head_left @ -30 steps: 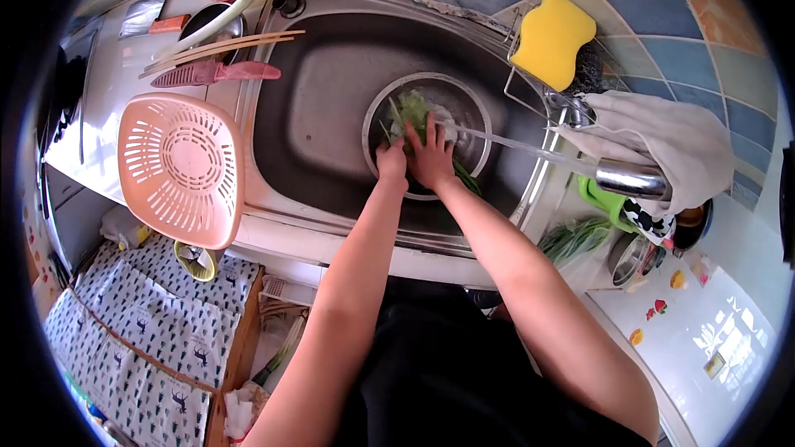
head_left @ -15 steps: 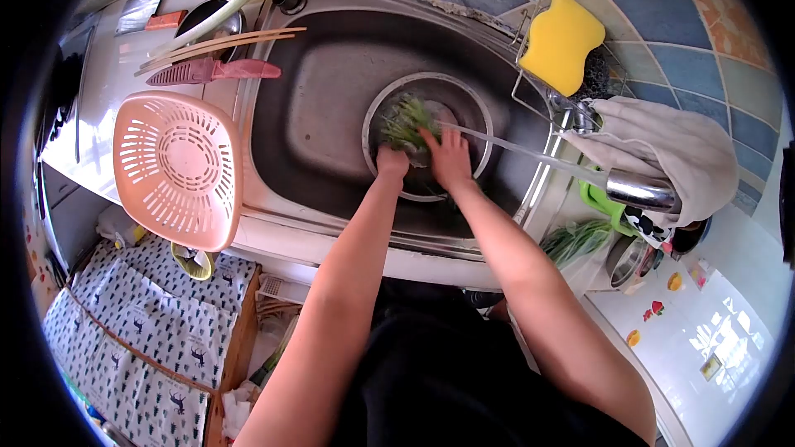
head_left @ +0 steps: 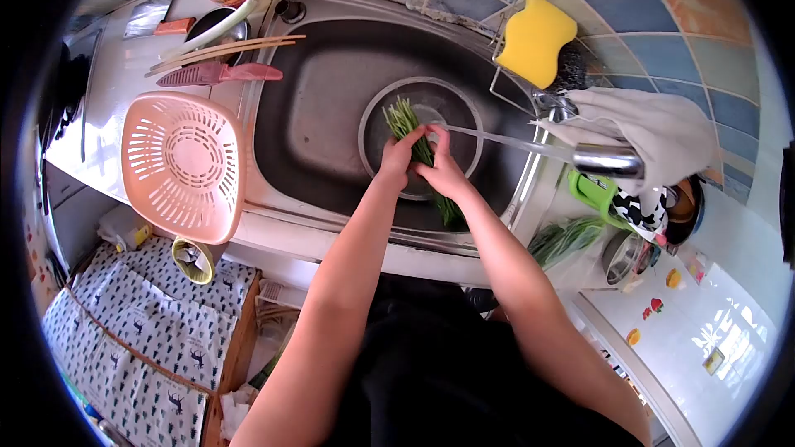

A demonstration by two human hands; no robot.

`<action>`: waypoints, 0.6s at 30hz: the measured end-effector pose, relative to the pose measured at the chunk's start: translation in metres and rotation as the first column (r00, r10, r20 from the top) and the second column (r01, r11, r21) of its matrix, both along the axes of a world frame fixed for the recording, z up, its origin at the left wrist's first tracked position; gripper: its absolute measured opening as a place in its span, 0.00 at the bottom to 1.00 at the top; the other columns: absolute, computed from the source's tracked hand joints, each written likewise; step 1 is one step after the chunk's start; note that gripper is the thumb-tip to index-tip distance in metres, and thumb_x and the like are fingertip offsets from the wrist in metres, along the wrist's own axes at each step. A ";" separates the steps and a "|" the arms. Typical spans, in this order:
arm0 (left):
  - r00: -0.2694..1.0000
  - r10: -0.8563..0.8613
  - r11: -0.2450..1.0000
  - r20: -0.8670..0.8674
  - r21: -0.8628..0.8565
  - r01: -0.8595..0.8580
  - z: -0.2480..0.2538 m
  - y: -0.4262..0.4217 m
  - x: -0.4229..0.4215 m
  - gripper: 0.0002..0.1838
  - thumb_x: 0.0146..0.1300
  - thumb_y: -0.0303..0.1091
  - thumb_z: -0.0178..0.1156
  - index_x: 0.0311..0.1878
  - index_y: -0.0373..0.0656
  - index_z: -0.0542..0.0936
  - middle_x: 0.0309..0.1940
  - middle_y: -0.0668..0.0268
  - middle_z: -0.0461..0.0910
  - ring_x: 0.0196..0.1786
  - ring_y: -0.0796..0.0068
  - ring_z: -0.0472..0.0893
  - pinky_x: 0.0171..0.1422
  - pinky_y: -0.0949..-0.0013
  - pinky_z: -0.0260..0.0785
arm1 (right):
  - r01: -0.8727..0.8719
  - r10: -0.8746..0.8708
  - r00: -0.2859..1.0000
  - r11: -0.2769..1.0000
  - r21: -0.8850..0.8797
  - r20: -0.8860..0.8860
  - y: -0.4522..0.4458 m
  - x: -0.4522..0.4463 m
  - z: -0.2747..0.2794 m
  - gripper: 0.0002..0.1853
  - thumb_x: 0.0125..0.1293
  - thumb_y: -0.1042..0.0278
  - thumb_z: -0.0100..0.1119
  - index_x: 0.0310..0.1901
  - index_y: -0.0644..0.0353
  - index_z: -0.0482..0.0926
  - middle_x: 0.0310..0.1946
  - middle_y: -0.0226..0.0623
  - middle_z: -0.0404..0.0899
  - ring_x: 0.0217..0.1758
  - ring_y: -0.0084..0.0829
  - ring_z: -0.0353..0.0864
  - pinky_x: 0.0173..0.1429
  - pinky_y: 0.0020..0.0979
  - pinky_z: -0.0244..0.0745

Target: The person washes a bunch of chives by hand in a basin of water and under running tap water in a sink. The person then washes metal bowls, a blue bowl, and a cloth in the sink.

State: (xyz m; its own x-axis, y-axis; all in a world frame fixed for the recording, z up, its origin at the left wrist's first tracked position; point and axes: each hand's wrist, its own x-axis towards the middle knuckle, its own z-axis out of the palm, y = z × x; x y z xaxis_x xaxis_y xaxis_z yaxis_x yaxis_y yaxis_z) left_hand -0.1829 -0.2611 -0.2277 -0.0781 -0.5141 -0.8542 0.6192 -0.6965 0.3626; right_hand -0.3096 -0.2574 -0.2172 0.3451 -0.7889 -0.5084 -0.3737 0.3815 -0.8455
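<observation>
Over a round metal basin (head_left: 373,104) in the sink (head_left: 319,108), my left hand (head_left: 398,157) is closed round a bunch of green stems (head_left: 401,118). The cut ends point up and away, and the leafy part hangs over the basin's near rim. My right hand (head_left: 443,167) is pinched at the right side of the same bunch, its fingertips near the left hand's. A stream of water runs from the faucet (head_left: 609,161) into the basin beside my right fingers.
A pink colander (head_left: 184,167) stands left of the sink, with a pink knife (head_left: 217,74) and chopsticks (head_left: 228,50) behind it. A yellow sponge (head_left: 537,40) sits in a rack at the back right. More green stalks (head_left: 567,240) lie right of the sink.
The bunch has been gathered and now lies lengthwise between both hands, its leafy end over the basin rim. My right hand has moved in from spread fingers to a pinch on it.
</observation>
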 end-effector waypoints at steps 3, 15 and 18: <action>0.994 0.032 0.992 -0.101 -0.114 -0.044 0.041 -0.001 0.003 0.20 0.62 0.41 0.64 0.52 0.39 0.76 0.40 0.68 0.81 0.44 0.73 0.80 0.49 0.69 0.71 | 0.057 -0.075 0.983 0.993 0.108 0.166 -0.006 -0.012 0.039 0.38 0.62 0.72 0.61 0.65 0.56 0.46 0.59 0.51 0.65 0.60 0.37 0.71 0.57 0.37 0.72; 0.855 0.010 0.899 -0.519 -0.370 -0.235 0.107 -0.007 0.000 0.18 0.70 0.33 0.48 0.58 0.33 0.70 0.55 0.57 0.75 0.58 0.64 0.75 0.66 0.60 0.62 | 0.209 -0.234 0.934 0.971 0.120 0.270 -0.016 -0.041 0.112 0.15 0.72 0.66 0.52 0.56 0.62 0.71 0.48 0.28 0.75 0.52 0.18 0.71 0.58 0.21 0.64; 0.838 -0.008 0.888 -0.545 -0.389 -0.244 0.115 -0.007 -0.005 0.16 0.69 0.31 0.48 0.57 0.34 0.71 0.53 0.57 0.76 0.57 0.64 0.75 0.66 0.60 0.62 | 0.256 -0.284 0.926 0.957 0.137 0.251 -0.013 -0.044 0.122 0.17 0.71 0.67 0.52 0.59 0.61 0.70 0.49 0.27 0.75 0.51 0.19 0.71 0.59 0.22 0.63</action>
